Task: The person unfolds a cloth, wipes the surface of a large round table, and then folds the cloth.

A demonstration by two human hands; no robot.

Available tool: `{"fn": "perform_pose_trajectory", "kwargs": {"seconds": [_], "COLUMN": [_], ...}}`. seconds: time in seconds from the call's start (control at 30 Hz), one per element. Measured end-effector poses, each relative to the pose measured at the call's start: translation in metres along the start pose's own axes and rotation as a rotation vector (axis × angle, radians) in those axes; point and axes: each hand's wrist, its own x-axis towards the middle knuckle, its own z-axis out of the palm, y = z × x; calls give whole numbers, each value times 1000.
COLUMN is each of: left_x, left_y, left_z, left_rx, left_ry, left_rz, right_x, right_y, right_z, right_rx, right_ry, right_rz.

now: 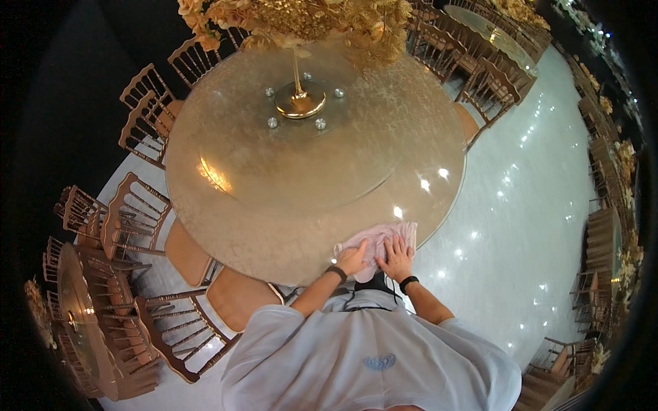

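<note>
A pale pink cloth (378, 237) lies bunched on the near edge of a round glass-topped table (288, 241), part of it hanging over the rim. My left hand (353, 258) rests on the cloth's left part, thumb pointing forward, its other fingers partly hidden. Flat on the right part of the cloth is my right hand (398, 259), fingers spread. Both wrists wear dark bands. Whether either hand grips a fold of the cloth is not clear for the left; the right presses it with an open palm.
A gold stand (299, 103) with a large floral centrepiece (308, 20) rises from the table's glass turntable (354, 190), among several small clear knobs (321, 124). Wooden chairs (136, 216) line the left side, one with its seat (241, 298) close by my left arm. Another chair (488, 95) stands back right.
</note>
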Motion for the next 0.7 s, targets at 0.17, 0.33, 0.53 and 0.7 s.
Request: {"fn": "perform_pose_trajectory", "kwargs": {"seconds": [0.17, 0.33, 0.53, 0.7], "left_x": [-6, -52, -116, -140], "left_y": [-18, -51, -88, -93], "left_z": [12, 9, -6, -11], "left_rx": [-4, -87, -202, -165], "left_ry": [17, 183, 381, 452], "left_rz": [20, -13, -260, -396], "right_x": [-8, -9, 10, 38], "right_y": [-12, -57, -100, -121], "right_z": [14, 8, 37, 41], "right_rx": [82, 85, 2, 13], "right_ry": [-111, -325, -296, -264], "right_rz": [101, -58, -421, -563]}}
